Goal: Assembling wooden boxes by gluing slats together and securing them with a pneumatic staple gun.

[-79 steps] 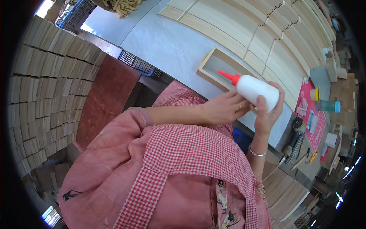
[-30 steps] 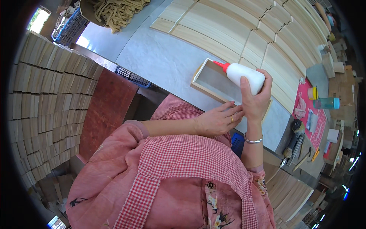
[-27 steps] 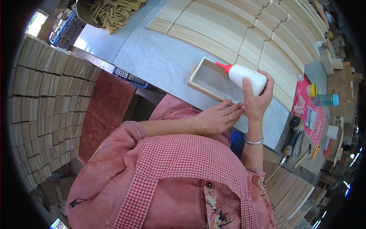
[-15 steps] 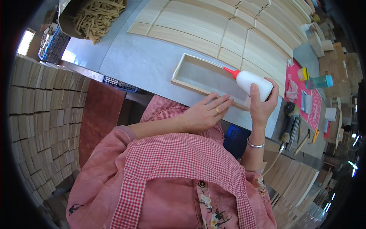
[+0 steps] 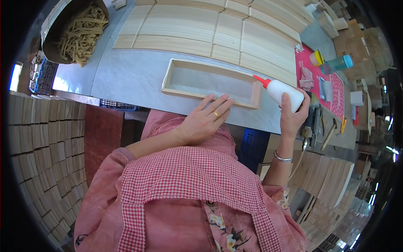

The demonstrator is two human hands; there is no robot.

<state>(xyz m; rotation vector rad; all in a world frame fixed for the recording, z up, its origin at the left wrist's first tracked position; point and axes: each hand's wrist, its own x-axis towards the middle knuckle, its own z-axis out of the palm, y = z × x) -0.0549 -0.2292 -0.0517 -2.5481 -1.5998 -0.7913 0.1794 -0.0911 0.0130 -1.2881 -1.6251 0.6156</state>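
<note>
Gripping hand: right hand (image 5: 295, 117), thumb and fingers clamped round a white bottle (image 5: 283, 93); apart from the other hand.
Ringed hand: left hand (image 5: 208, 119), fingers loosely extended over the front wall of a wooden frame (image 5: 255, 95).
Red nozzle (image 5: 263, 81): tip at frame's far right corner; contact unclear.
Frame: near worktop's (image 5: 130, 75) front edge, white bead along far rim.
Pale boards (image 5: 180, 27): in rows toward worktop's far edge.
</note>
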